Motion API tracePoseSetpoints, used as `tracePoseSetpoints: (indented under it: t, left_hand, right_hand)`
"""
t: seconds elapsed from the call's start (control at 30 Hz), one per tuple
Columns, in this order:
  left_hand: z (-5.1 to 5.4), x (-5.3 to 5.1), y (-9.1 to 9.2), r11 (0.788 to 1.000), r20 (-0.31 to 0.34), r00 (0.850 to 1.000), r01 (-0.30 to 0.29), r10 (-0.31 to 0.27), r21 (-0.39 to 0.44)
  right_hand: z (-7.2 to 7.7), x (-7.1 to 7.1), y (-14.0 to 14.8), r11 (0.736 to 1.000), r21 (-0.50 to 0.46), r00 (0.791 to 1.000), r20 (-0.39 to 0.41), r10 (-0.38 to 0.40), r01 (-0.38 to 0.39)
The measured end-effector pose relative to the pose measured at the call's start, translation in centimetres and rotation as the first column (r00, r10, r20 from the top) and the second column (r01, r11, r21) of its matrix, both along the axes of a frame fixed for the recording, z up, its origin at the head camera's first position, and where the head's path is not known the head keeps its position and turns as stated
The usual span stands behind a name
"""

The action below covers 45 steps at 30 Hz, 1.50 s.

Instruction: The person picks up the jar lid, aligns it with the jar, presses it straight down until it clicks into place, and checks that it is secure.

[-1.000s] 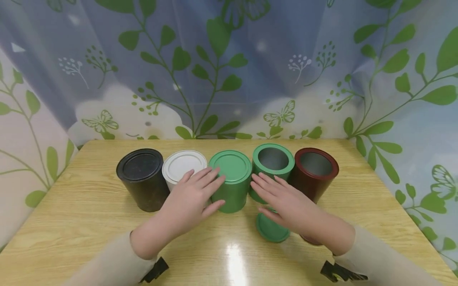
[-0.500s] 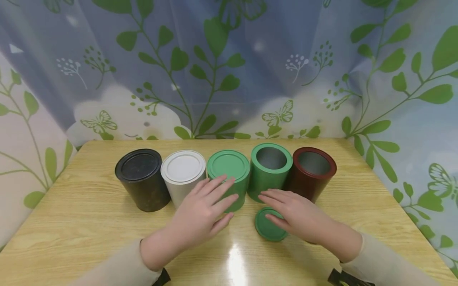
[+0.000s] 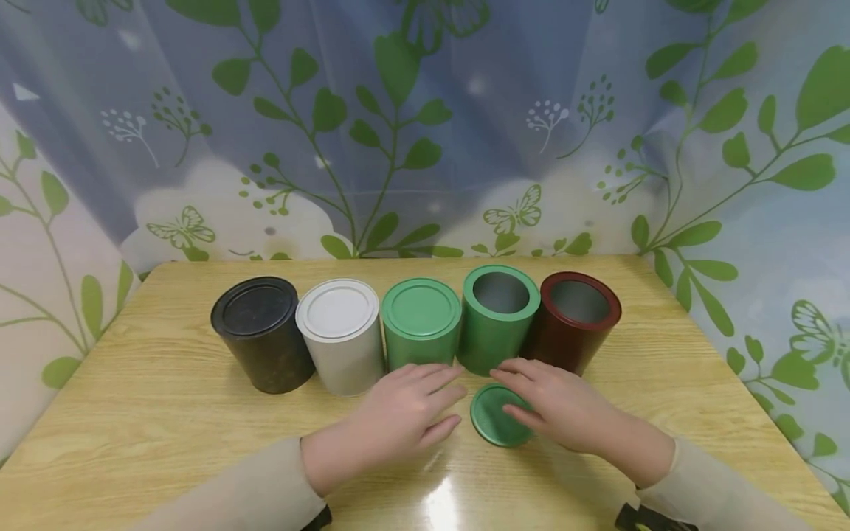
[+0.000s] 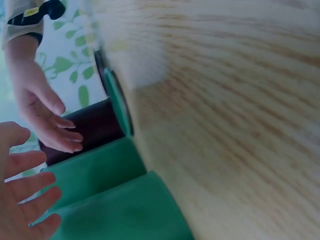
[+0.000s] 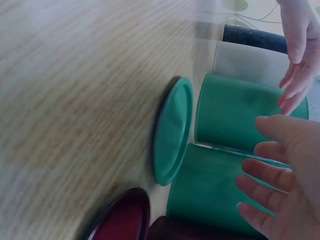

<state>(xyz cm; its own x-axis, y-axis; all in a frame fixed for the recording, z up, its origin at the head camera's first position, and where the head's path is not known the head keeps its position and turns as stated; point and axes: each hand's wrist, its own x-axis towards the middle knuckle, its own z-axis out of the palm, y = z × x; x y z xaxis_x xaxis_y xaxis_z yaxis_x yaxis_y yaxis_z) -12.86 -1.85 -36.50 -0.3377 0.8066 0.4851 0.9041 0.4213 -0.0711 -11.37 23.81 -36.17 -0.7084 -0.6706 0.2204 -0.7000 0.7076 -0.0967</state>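
Note:
A green lid point(image 3: 499, 422) lies flat on the table, with my right hand point(image 3: 564, 405) above its right side, fingers relaxed and holding nothing. Just left of that lid hovers my left hand point(image 3: 401, 413), also holding nothing, in front of a lidded green can point(image 3: 421, 310). An uncovered green can point(image 3: 494, 343) stands behind the loose lid. To its right is a dark red can point(image 3: 558, 343) without a lid. The right wrist view shows a dark red lid point(image 5: 124, 222) on the table, hidden by my right arm in the head view.
Left of the green cans stand a white can point(image 3: 348, 361) and a black can point(image 3: 275, 361), both lidded. The cans form a row across the wooden table point(image 3: 133, 442). Behind it hangs a leaf-patterned curtain point(image 3: 465, 169).
My left hand has drawn back from the white and green cans and shifted right, toward the green lid. My right hand has moved slightly back and right. The cans stay put.

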Motion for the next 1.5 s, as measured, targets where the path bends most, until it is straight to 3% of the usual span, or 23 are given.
tracePoseSetpoints:
  t: [0.17,0.3,0.47,0.6,0.77,0.9,1.13,1.33,1.5]
  left_hand:
    - [-0.9,-0.3,1.0,0.994,0.077,0.996,-0.026,0.034,-0.106]
    - [-1.7,-0.6,1.9,0.973,0.109,0.989,-0.071,0.096,-0.218]
    - [-2.2,-0.8,3.2,0.936,0.121,0.981,-0.106,0.154,-0.335]
    - [-2.3,-0.9,4.2,0.905,0.167,0.967,-0.107,0.190,-0.411]
    - [-2.4,-0.8,5.3,0.851,0.223,0.940,-0.110,0.256,-0.514]
    - [-2.5,-0.7,5.8,0.815,0.219,0.933,-0.115,0.284,-0.568]
    - [-2.7,-0.8,6.1,0.821,0.198,0.943,-0.114,0.266,-0.559]
    - [-2.9,-0.9,6.3,0.829,0.174,0.959,-0.093,0.223,-0.551]
    - [-3.2,-0.9,6.5,0.827,0.127,0.975,-0.081,0.181,-0.557]
  right_hand:
    - [-0.4,0.0,0.3,0.999,0.031,0.998,0.056,-0.030,0.029]
    - [-0.8,0.1,0.7,0.997,0.053,0.992,0.111,-0.060,0.054]
    - [-1.3,0.0,1.2,0.993,0.104,0.979,0.189,-0.080,0.061]
    - [-1.8,0.1,1.6,0.992,0.117,0.966,0.247,-0.078,0.050]
    - [-2.1,0.1,1.8,0.993,0.113,0.962,0.264,-0.074,0.045]
    - [-2.4,0.0,1.9,0.992,0.123,0.959,0.274,-0.071,0.038]
    - [-2.6,-0.1,1.8,0.987,0.161,0.962,0.265,-0.067,0.024]
    - [-2.7,-0.1,1.6,0.985,0.174,0.971,0.231,-0.060,0.020]
    - [-2.8,-0.1,1.5,0.988,0.155,0.967,0.247,-0.060,0.022]
